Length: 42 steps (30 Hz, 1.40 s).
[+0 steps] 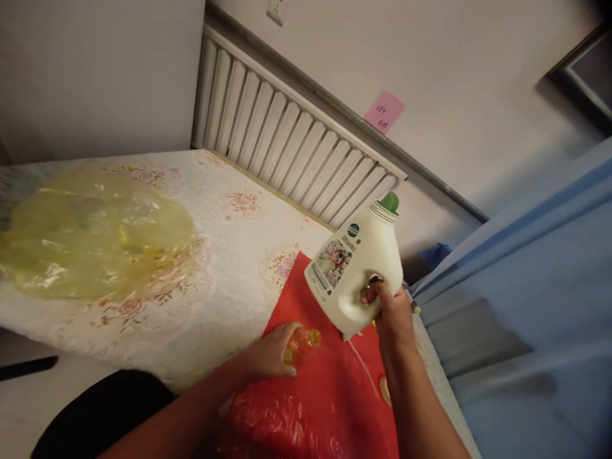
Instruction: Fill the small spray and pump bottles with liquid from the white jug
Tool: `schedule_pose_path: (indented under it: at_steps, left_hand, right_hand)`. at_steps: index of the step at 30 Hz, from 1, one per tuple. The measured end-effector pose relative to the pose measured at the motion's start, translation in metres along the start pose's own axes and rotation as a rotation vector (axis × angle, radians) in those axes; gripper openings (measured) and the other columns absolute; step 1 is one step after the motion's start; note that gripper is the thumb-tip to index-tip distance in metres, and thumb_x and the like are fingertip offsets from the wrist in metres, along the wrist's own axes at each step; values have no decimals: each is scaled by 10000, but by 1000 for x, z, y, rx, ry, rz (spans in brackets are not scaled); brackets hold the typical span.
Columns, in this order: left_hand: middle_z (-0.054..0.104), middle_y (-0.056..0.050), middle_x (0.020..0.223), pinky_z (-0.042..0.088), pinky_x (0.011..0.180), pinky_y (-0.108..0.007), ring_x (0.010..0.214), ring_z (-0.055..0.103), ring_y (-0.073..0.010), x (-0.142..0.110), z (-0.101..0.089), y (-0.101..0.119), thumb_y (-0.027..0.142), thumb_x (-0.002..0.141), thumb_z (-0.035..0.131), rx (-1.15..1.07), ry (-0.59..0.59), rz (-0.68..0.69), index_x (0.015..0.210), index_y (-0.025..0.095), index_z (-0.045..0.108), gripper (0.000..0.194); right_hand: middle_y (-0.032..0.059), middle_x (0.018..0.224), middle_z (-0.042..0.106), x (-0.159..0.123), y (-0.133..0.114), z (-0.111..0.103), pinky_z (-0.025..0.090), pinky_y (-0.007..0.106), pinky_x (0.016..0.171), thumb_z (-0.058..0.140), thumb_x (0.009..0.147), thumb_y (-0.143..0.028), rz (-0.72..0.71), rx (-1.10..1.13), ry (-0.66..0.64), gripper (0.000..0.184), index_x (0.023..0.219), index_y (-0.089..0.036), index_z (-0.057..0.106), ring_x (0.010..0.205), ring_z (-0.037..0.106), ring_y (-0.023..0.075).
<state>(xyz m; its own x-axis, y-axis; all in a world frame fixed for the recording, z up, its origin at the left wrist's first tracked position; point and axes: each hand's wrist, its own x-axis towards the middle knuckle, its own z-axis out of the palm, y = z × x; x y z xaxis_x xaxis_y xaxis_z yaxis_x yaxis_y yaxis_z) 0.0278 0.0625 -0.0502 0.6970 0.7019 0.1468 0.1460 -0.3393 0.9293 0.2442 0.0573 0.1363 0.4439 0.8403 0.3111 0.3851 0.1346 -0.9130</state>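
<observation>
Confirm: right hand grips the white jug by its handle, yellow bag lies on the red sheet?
Not quite: the head view shows the yellow bag on the floral tablecloth, apart from the red sheet. The right hand does grip the white jug by its handle.

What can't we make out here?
All head view:
- Jug fill level: hidden by its opaque walls.
- Fine print on label: too small.
- Orange container: partly covered by left hand.
- Round tan object: partly behind right forearm.
- Frame: cut off, right edge.
</observation>
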Motion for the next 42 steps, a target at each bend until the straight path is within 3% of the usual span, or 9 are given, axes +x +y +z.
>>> schedule_pose_path:
  at_steps: [4, 11, 18, 22, 27, 30, 33, 36, 42]
  left_hand:
    - [465, -118, 1426, 343, 1119, -465, 1323, 427, -351, -1, -1, 3, 196, 555, 738, 1, -33, -12, 1370, 218, 379, 891]
    - [473, -76, 1453, 343, 1129, -439, 1339, 430, -329, -3, -1, 12, 190, 551, 719, -56, -19, -48, 1398, 247, 375, 916]
    - [437, -98, 1484, 335, 1135, -431, 1361, 408, -315, -1, 3, 5, 195, 566, 716, -62, -38, -37, 1427, 234, 337, 941]
    - [433, -90, 1490, 317, 1144, -432, 1370, 393, -321, -2, 2, 10, 176, 564, 716, -34, -44, -17, 1424, 228, 348, 937]
    - [417, -100, 1500, 312, 1149, -440, 1381, 382, -317, -3, 0, 17, 162, 552, 724, -39, -77, -8, 1435, 231, 326, 971]
    - [442, -97, 1480, 328, 1139, -423, 1364, 405, -316, -3, -1, 19, 178, 557, 726, -50, -69, -3, 1423, 226, 353, 944]
    - [436, -86, 1489, 312, 1146, -432, 1368, 402, -311, -3, -3, 21, 196, 563, 734, -87, -78, 11, 1418, 238, 362, 934]
    - [440, -75, 1491, 302, 1149, -439, 1372, 397, -305, -3, -3, 23, 225, 563, 756, -132, -89, 44, 1416, 255, 365, 939]
    - [429, -81, 1501, 292, 1158, -446, 1388, 376, -315, -4, 4, 19, 162, 535, 753, -67, -110, 12, 1418, 252, 375, 965]
  right_hand:
    - [-33, 395, 517, -15, -14, -37, 329, 228, 420, 577, 709, -364, 100, -113, -101, 231, 544, -218, 507, 374, 420, 109]
    - [-43, 381, 478, -44, -29, -102, 304, 236, 456, 613, 735, -425, 179, -412, -301, 268, 591, -208, 547, 405, 392, 114]
    - [-52, 435, 507, -68, -43, -143, 360, 241, 515, 646, 740, -533, 231, -603, -438, 341, 766, -194, 621, 462, 440, 132]
    - [-47, 492, 512, -80, -51, -152, 385, 252, 525, 609, 775, -590, 236, -584, -542, 481, 1023, -181, 660, 479, 449, 141]
    - [-34, 563, 550, -88, -55, -160, 449, 277, 585, 601, 796, -594, 274, -515, -590, 680, 1334, -185, 537, 494, 479, 154]
    - [5, 641, 619, -89, -59, -163, 497, 290, 634, 612, 796, -578, 284, -541, -596, 664, 1338, -198, 557, 617, 577, 199]
    - [79, 891, 713, -90, -64, -163, 532, 300, 646, 652, 762, -563, 293, -545, -592, 643, 1307, -224, 602, 787, 641, 255]
    - [105, 1075, 712, -92, -67, -161, 544, 317, 606, 699, 720, -534, 330, -541, -582, 646, 1296, -255, 621, 767, 658, 263]
    - [82, 969, 738, -94, -68, -161, 530, 323, 552, 746, 677, -492, 373, -540, -617, 634, 1272, -300, 642, 673, 644, 250]
